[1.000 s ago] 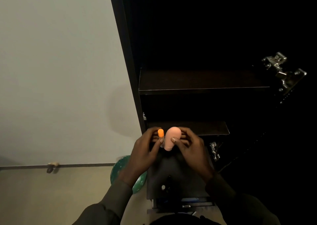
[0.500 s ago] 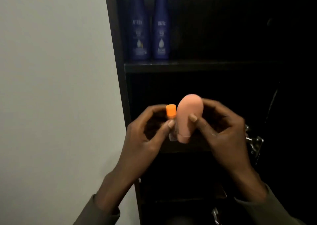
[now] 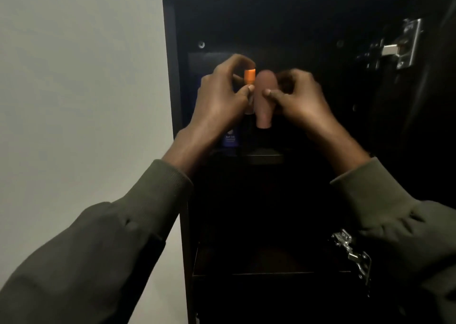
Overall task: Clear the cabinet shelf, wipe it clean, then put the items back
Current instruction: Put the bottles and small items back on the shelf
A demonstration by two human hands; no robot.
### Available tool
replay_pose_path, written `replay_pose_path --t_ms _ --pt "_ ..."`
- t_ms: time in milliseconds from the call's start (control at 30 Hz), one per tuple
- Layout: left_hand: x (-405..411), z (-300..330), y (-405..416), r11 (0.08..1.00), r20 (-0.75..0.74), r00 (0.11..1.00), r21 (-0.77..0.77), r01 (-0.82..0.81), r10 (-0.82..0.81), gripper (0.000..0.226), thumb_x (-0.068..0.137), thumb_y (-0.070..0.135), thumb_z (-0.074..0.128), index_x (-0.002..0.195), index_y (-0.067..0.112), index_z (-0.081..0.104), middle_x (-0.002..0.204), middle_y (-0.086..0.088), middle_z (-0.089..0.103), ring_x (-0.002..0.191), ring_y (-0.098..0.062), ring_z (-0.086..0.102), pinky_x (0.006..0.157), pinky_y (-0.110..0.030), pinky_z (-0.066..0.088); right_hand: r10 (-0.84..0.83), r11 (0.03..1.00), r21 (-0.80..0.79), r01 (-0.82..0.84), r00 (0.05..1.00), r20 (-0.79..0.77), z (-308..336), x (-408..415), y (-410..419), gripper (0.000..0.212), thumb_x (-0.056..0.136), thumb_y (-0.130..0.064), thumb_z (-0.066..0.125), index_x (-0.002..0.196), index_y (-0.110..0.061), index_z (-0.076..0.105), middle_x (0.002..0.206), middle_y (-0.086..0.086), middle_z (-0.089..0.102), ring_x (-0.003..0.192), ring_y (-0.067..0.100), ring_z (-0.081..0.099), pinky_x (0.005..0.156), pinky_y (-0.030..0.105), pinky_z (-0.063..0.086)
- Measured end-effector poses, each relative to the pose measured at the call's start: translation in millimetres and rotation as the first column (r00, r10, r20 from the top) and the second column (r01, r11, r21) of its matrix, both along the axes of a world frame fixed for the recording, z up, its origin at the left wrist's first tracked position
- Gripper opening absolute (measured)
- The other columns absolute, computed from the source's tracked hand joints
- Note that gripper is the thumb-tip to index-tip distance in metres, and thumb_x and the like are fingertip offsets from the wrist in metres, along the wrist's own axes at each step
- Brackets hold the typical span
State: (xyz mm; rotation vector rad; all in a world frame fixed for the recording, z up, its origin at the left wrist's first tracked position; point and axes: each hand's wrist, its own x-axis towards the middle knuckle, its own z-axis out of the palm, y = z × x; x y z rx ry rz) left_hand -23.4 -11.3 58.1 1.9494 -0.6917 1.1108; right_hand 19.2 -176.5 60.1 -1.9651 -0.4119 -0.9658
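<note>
Tube [image 3: 323,81] w/ orange cap, smooth egg-shaped sponge [image 3: 339,96]

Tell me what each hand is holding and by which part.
The left hand pinches the small orange-capped tube at its body, just below the cap. The right hand grips the pink rounded bottle around its middle, thumb on the front.

Two hands [image 3: 222,96] [image 3: 298,101], one orange-capped tube [image 3: 249,77], one pink bottle [image 3: 265,99].

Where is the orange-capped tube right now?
In the head view, the orange-capped tube is pinched upright in the left hand, just left of the pink bottle, in front of the dark cabinet's upper shelf.
</note>
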Motion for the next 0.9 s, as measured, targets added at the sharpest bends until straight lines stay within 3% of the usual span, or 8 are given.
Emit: replay_pose_path --t_ms 100,267,467,667,767,900 --pt "10.3 -1.2 -3.9 0.992 0.013 0.993 0.044 -0.116 0.116 0.032 0.088 0.017 0.066 0.118 0.026 0.059 0.098 0.011 0.065 0.091 -0.003 0.064 0.076 -0.014 0.051 -0.045 0.998 -0.04 0.041 0.992 -0.114 -4.0 21.0 2.3 0.039 0.086 -0.035 0.072 0.122 -0.023 0.062 0.111 -0.002 0.067 0.097 0.011 0.064 0.072 0.025 0.052" --pt "20.8 -3.8 -1.1 0.984 -0.047 0.985 0.067 -0.163 0.167 0.025 0.086 0.019 0.068 0.109 0.024 0.063 0.097 0.009 0.067 0.089 -0.002 0.063 0.068 -0.009 0.046 -0.065 0.995 -0.087 0.053 0.989 -0.137 -16.6 36.3 4.1 0.04 0.083 -0.036 0.074 0.12 -0.025 0.064 0.107 -0.005 0.069 0.095 0.009 0.065 0.074 0.026 0.056" --pt "28.5 -4.0 -0.2 0.984 -0.073 0.982 0.041 -0.174 0.177 0.028 0.086 0.016 0.065 0.113 0.022 0.061 0.098 0.007 0.066 0.09 -0.005 0.064 0.075 -0.019 0.052 -0.022 0.998 -0.067 0.009 0.98 -0.198 -25.1 33.0 11.0 0.033 0.085 -0.035 0.072 0.115 -0.027 0.061 0.101 -0.008 0.065 0.084 0.005 0.065 0.07 0.029 0.06" --pt "30.7 -3.1 0.7 0.982 -0.083 0.979 0.045 -0.184 0.187 0.027 0.086 0.013 0.064 0.112 0.022 0.061 0.098 0.006 0.066 0.091 -0.005 0.064 0.078 -0.023 0.054 -0.081 0.993 -0.1 0.069 0.989 -0.126 -24.9 22.8 12.7 0.041 0.083 -0.033 0.075 0.12 -0.025 0.059 0.107 -0.007 0.063 0.093 0.007 0.062 0.074 0.026 0.057" --pt "30.0 -2.9 0.9 0.984 -0.081 0.982 0.059 -0.166 0.171 0.028 0.087 0.014 0.064 0.114 0.021 0.061 0.101 0.006 0.067 0.093 -0.004 0.063 0.076 -0.017 0.05 -0.053 0.997 -0.058 0.046 0.991 -0.127 -24.0 20.8 8.5 0.046 0.08 -0.034 0.078 0.121 -0.026 0.059 0.106 -0.01 0.063 0.096 0.006 0.061 0.07 0.019 0.05" --pt "28.7 -2.1 0.4 0.986 -0.05 0.986 0.056 -0.158 0.161 0.023 0.086 0.016 0.064 0.108 0.02 0.064 0.099 0.008 0.068 0.095 -0.005 0.063 0.083 -0.027 0.055 -0.051 0.998 0.044 0.05 0.999 0.011 -19.9 8.8 1.1 0.042 0.08 -0.029 0.078 0.119 -0.025 0.062 0.107 -0.009 0.064 0.093 0.002 0.061 0.07 0.013 0.048"
